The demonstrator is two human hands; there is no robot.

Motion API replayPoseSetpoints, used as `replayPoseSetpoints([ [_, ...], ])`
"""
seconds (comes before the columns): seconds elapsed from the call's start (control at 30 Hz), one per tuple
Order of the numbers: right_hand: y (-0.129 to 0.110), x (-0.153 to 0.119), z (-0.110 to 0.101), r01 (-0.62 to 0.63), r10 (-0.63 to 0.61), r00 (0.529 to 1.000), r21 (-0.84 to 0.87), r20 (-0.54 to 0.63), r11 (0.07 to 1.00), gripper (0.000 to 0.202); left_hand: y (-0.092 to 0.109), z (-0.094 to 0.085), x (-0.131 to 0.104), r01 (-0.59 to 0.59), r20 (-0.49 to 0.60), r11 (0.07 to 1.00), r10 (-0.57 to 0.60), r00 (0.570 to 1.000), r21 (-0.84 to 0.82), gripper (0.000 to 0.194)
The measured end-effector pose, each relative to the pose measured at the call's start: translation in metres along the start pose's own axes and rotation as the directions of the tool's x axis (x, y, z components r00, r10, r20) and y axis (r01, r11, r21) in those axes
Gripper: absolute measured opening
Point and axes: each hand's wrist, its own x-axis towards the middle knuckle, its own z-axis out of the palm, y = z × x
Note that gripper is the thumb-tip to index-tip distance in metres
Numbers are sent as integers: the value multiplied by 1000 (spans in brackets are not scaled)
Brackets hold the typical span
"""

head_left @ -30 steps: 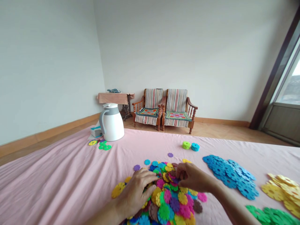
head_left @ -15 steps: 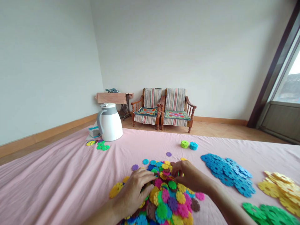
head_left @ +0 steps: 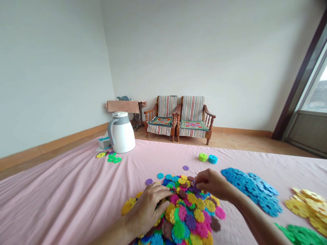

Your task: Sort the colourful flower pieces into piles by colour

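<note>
A heap of mixed coloured flower-shaped discs point(head_left: 190, 221) lies on the pink cloth in front of me. My left hand point(head_left: 153, 204) rests on the heap's left side, fingers bent but apart, with nothing visible in it. My right hand point(head_left: 213, 183) is at the heap's upper right, its fingers curled together over the discs; whatever it holds, if anything, is hidden. To the right lie a pile of blue discs point(head_left: 250, 189), a yellow pile point(head_left: 308, 206) and a green pile point(head_left: 301, 234).
A white and grey jug point(head_left: 123, 134) stands at the cloth's back left, beside a small box point(head_left: 104, 143) and several loose discs point(head_left: 112, 158). Short green point(head_left: 203, 157) and blue point(head_left: 213, 159) stacks sit behind the heap. Two wooden chairs point(head_left: 192, 117) stand beyond the pink cloth point(head_left: 63, 194).
My right hand has moved right and slightly up, uncovering discs in the heap's upper part. My left hand remains on the heap. The view has shifted slightly.
</note>
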Motion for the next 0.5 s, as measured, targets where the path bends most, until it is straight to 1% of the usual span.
replayPoseSetpoints([
  [0.07,6,6,3,-46,46,995,-1,-93,999,18,0,1,-1,-8,-9,1000,8,1000,9,25],
  [0.13,10,13,8,-82,82,979,10,-188,997,24,0,2,-1,-16,-28,1000,16,999,21,24],
  [0.2,12,18,12,-102,105,962,23,-252,995,32,0,1,-1,-24,-52,999,26,998,38,23],
  [0.23,11,18,13,-108,109,958,20,-266,994,33,0,1,-1,-30,-68,998,34,997,49,23],
  [0.3,7,15,12,-100,94,961,-13,-259,995,28,-2,0,0,-38,-111,997,45,993,70,21],
  [0.4,-2,6,12,-49,30,981,-95,-193,994,14,-8,-2,2,-26,-185,996,42,982,90,19],
  [0.5,-8,0,15,-17,-12,986,-174,-164,985,16,-14,-1,3,6,-220,996,12,975,84,18],
])
